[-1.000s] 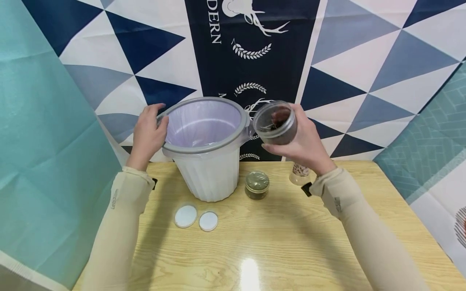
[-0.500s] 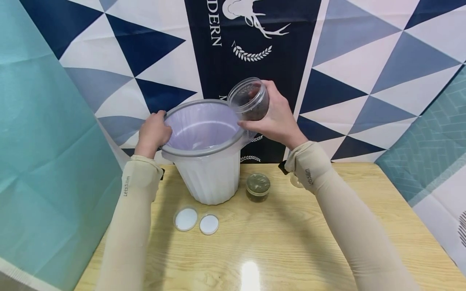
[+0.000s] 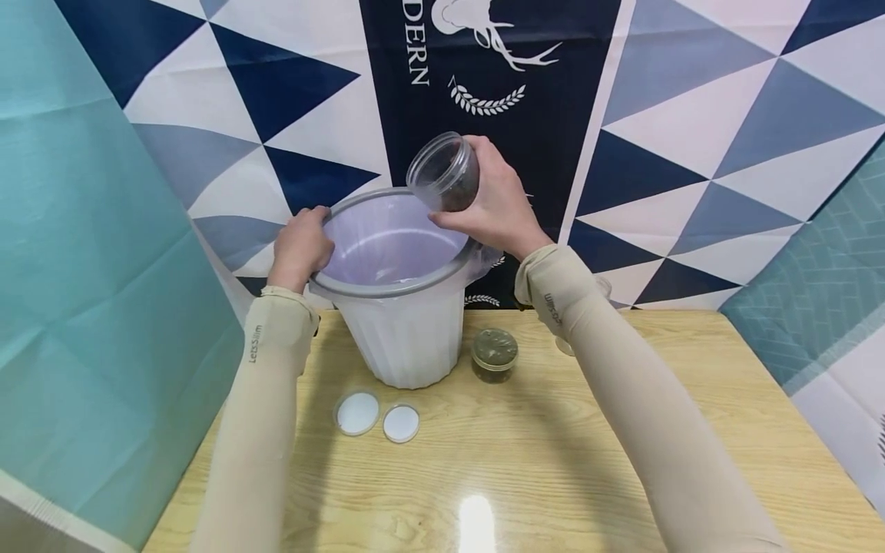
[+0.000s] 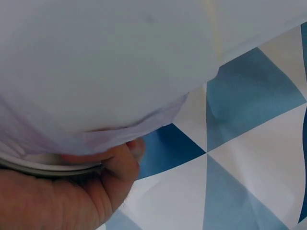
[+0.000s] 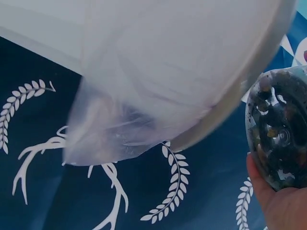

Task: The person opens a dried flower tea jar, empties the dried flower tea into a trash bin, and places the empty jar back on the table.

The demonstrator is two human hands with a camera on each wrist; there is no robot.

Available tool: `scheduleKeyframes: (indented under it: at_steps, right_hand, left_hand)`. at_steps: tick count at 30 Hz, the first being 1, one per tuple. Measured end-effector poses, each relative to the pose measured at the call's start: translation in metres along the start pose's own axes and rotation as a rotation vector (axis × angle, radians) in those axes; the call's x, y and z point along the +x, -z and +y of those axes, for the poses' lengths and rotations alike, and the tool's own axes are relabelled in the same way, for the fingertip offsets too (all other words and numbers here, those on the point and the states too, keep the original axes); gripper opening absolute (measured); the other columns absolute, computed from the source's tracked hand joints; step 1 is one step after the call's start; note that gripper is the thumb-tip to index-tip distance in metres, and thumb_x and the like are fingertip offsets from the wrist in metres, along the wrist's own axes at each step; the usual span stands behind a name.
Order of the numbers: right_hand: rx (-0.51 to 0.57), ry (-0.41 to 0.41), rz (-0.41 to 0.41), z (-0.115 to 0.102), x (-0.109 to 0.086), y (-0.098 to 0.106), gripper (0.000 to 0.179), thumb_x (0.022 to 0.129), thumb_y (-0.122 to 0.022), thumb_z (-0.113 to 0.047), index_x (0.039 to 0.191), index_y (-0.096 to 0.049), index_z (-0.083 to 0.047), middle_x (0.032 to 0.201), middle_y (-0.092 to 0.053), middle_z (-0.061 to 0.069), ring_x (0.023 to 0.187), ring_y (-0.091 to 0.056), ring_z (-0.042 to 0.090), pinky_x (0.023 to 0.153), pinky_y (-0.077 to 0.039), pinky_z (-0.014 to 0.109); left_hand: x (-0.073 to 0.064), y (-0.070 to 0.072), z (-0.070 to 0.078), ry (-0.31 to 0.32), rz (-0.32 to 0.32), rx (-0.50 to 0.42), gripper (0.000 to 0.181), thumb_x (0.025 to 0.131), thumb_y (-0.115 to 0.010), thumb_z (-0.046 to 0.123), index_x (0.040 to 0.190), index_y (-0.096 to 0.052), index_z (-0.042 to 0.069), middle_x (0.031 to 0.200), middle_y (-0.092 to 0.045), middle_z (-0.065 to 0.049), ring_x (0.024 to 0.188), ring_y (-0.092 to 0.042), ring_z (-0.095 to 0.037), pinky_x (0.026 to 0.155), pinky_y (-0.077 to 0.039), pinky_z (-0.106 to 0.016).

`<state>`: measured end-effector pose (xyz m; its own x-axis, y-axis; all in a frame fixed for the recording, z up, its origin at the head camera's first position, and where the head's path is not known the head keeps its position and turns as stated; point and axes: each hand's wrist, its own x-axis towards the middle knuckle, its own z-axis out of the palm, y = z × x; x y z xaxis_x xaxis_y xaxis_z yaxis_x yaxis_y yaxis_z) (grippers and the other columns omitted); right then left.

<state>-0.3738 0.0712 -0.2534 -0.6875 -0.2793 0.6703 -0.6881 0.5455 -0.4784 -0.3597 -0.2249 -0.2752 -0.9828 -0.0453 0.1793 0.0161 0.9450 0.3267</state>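
A white ribbed trash can (image 3: pixel 415 346) with a grey rim stands at the back of the table, lined with a thin purple bag (image 3: pixel 394 250). On its left side my left hand (image 3: pixel 302 242) grips the rim; the left wrist view shows the thumb and fingers (image 4: pixel 122 165) curled over the edge and bag. My right hand (image 3: pixel 501 200) holds a clear plastic jar (image 3: pixel 442 173) above the can's right rim. The jar is tilted, mouth toward the can. Dark, wet-looking contents show through its bottom (image 5: pixel 280 134) in the right wrist view.
Two round white-faced lids (image 3: pixel 357 413) lie on the wooden table (image 3: pixel 553 476) in front of the can. A closed greenish jar (image 3: pixel 494 355) stands right of it. Partly behind my right forearm is a clear container (image 3: pixel 563 346). Patterned cloth hangs behind.
My right hand has carried the jar leftward and up, from beside the can to over its rim, tilting it more. My left hand's fingers have closed onto the rim.
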Motion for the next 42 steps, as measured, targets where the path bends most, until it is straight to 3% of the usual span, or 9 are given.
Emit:
scheduleKeyframes:
  at_steps: [11, 15, 20, 24, 32, 42]
  right_hand:
    - [-0.103, 0.039, -0.049, 0.001, 0.008, 0.002, 0.094, 0.066, -0.094, -0.031, 0.145, -0.047, -0.009, 0.138, -0.056, 0.010, 0.122, -0.057, 0.024, 0.109, -0.048, 0.039]
    - [-0.132, 0.049, -0.077, 0.004, 0.009, 0.004, 0.094, 0.067, -0.094, -0.031, 0.145, -0.046, -0.008, 0.135, -0.055, 0.012, 0.120, -0.058, 0.026, 0.107, -0.049, 0.041]
    - [-0.180, 0.053, -0.120, 0.010, 0.007, 0.004, 0.093, 0.067, -0.093, -0.029, 0.145, -0.046, -0.008, 0.130, -0.055, 0.013, 0.115, -0.058, 0.027, 0.103, -0.051, 0.042]
    - [-0.207, 0.068, -0.134, 0.016, 0.004, 0.004, 0.093, 0.067, -0.093, -0.029, 0.145, -0.046, -0.008, 0.129, -0.055, 0.013, 0.113, -0.058, 0.027, 0.103, -0.052, 0.043]
    - [-0.302, 0.119, -0.169, 0.022, 0.003, 0.006, 0.095, 0.066, -0.093, -0.031, 0.146, -0.046, -0.009, 0.128, -0.056, 0.013, 0.113, -0.056, 0.030, 0.104, -0.050, 0.046]
    - [-0.462, 0.260, -0.174, 0.014, 0.007, 0.013, 0.091, 0.067, -0.089, -0.026, 0.146, -0.047, -0.006, 0.124, -0.056, 0.015, 0.109, -0.055, 0.032, 0.100, -0.050, 0.048]
  left_hand:
    - [0.014, -0.003, -0.004, -0.101, -0.084, -0.137, 0.067, 0.092, -0.045, -0.006, 0.157, -0.043, 0.007, 0.162, -0.039, -0.024, 0.149, -0.037, -0.043, 0.124, -0.029, -0.056]
    - [0.016, -0.003, -0.007, -0.118, -0.128, -0.204, 0.069, 0.092, -0.042, -0.008, 0.158, -0.044, 0.013, 0.164, -0.037, -0.019, 0.144, -0.041, -0.039, 0.120, -0.035, -0.055]
    - [0.021, -0.005, -0.009, -0.139, -0.174, -0.268, 0.070, 0.093, -0.041, -0.007, 0.158, -0.045, 0.018, 0.163, -0.039, -0.017, 0.128, -0.049, -0.037, 0.101, -0.050, -0.048]
    - [0.025, -0.005, -0.009, -0.146, -0.174, -0.264, 0.069, 0.093, -0.042, -0.006, 0.158, -0.045, 0.018, 0.162, -0.040, -0.017, 0.125, -0.051, -0.038, 0.094, -0.053, -0.045]
    - [0.029, -0.007, -0.009, -0.141, -0.179, -0.270, 0.070, 0.094, -0.042, -0.007, 0.159, -0.044, 0.017, 0.163, -0.039, -0.017, 0.126, -0.051, -0.038, 0.098, -0.052, -0.047]
    - [0.034, -0.006, -0.009, -0.139, -0.191, -0.273, 0.069, 0.095, -0.042, -0.007, 0.159, -0.043, 0.019, 0.164, -0.038, -0.017, 0.126, -0.051, -0.037, 0.095, -0.054, -0.044]
